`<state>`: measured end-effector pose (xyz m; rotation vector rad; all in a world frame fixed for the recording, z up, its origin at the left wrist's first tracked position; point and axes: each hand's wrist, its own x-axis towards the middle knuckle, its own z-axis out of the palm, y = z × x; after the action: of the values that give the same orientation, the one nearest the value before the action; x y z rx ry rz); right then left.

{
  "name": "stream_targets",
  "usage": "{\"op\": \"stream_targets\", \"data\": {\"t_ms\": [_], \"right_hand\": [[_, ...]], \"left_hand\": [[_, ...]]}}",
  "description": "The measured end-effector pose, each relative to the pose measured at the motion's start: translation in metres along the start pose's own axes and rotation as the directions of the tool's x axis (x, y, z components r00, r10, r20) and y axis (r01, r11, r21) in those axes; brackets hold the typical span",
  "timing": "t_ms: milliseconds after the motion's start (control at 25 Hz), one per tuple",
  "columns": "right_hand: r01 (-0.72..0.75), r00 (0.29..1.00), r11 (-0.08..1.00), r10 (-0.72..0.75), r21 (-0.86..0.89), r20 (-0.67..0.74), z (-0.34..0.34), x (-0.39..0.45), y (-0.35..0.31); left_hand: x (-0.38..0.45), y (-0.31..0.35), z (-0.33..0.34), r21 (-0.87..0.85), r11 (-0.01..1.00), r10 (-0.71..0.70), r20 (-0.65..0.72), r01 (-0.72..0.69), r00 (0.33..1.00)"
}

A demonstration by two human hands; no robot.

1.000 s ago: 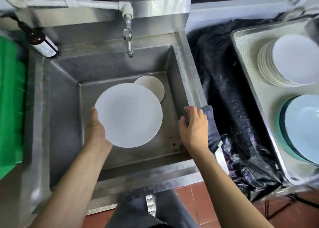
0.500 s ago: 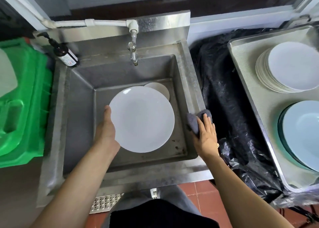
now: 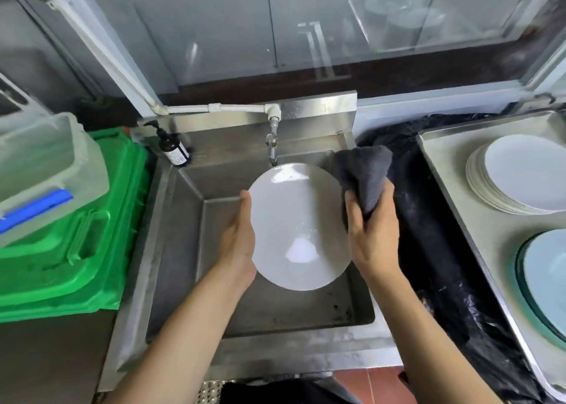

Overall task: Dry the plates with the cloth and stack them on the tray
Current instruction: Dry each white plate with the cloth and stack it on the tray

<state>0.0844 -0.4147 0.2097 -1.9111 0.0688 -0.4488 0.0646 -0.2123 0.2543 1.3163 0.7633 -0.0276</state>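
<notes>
Over the sink (image 3: 183, 250), the left hand (image 3: 237, 244) grips a white plate (image 3: 298, 227) by its left rim, thumb on the face, tilting it toward the wearer, likely so water runs off into the basin. The right hand (image 3: 372, 235) clutches a bunched grey cloth (image 3: 364, 174) at the plate's right edge, apparently about to wipe. On the tray (image 3: 453, 195) to the right, a stack (image 3: 517, 174) of plates waits for this one.
</notes>
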Motion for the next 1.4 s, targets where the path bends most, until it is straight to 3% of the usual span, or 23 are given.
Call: {"op": "stream_targets", "data": {"t_ms": [120, 280, 400, 480, 560, 640, 680, 760, 840, 880, 960, 1040, 1160, 1200, 1320, 1400], "right_hand": [[0.257, 0.956, 0.957, -0.231, -0.136, 0.182, 0.023, 0.003, -0.024], [0.22, 0.948, 0.975, -0.208, -0.025, 0.24, 0.057, -0.022, -0.051], [0.341, 0.846, 0.932, -0.362, 0.125, 0.391, 0.078, -0.036, -0.076], [0.405, 0.827, 0.908, -0.413, 0.106, 0.382, 0.081, -0.029, -0.082], [0.293, 0.927, 0.955, -0.296, 0.045, 0.231, 0.084, -0.024, -0.083], [0.097, 0.972, 0.993, -0.108, 0.061, 0.211, 0.093, -0.029, -0.091], [0.109, 0.957, 0.99, -0.128, 0.087, 0.259, 0.099, -0.034, -0.098], [0.284, 0.884, 0.948, -0.318, 0.146, 0.344, 0.11, -0.047, -0.104], [0.402, 0.851, 0.911, -0.408, 0.09, 0.329, 0.108, -0.04, -0.102], [0.373, 0.886, 0.927, -0.369, 0.041, 0.281, 0.107, -0.034, -0.1], [0.151, 0.968, 0.988, -0.153, 0.028, 0.196, 0.107, -0.031, -0.101], [0.099, 0.963, 0.991, -0.119, 0.093, 0.241, 0.112, -0.039, -0.112], [0.383, 0.844, 0.921, -0.382, 0.076, 0.377, 0.117, -0.051, -0.115], [0.41, 0.852, 0.912, -0.394, 0.03, 0.346, 0.115, -0.044, -0.112], [0.145, 0.973, 0.989, -0.144, 0.011, 0.181, 0.109, -0.032, -0.11], [0.1, 0.957, 0.993, -0.115, 0.069, 0.267, 0.111, -0.042, -0.118]], "left_hand": [[-0.01, 0.015, -0.001, 0.017, 0.998, 0.065, -0.003, -0.065, 0.998], [-0.013, 0.025, -0.01, 0.053, 0.992, 0.117, -0.033, -0.115, 0.993], [-0.01, 0.029, -0.022, 0.004, 0.989, 0.146, -0.038, -0.146, 0.989], [-0.01, 0.031, -0.032, -0.003, 0.985, 0.172, -0.056, -0.172, 0.984], [-0.01, 0.033, -0.04, -0.004, 0.979, 0.203, -0.038, -0.203, 0.978], [-0.011, 0.036, -0.042, 0.0, 0.978, 0.21, -0.018, -0.21, 0.978], [-0.011, 0.038, -0.042, -0.003, 0.979, 0.204, -0.016, -0.204, 0.979], [-0.009, 0.043, -0.046, -0.014, 0.98, 0.196, -0.013, -0.197, 0.98], [-0.008, 0.045, -0.053, -0.032, 0.974, 0.224, -0.027, -0.225, 0.974], [-0.008, 0.046, -0.055, -0.037, 0.968, 0.248, -0.038, -0.249, 0.968], [-0.008, 0.05, -0.057, -0.026, 0.956, 0.29, -0.029, -0.291, 0.957], [-0.007, 0.057, -0.055, -0.005, 0.954, 0.299, -0.014, -0.299, 0.954], [-0.001, 0.064, -0.058, -0.026, 0.961, 0.273, -0.013, -0.274, 0.962], [-0.001, 0.064, -0.06, -0.037, 0.96, 0.277, -0.015, -0.277, 0.961], [-0.003, 0.064, -0.065, -0.036, 0.952, 0.306, 0.004, -0.305, 0.952], [-0.006, 0.067, -0.061, -0.019, 0.949, 0.316, 0.006, -0.316, 0.949]]}}
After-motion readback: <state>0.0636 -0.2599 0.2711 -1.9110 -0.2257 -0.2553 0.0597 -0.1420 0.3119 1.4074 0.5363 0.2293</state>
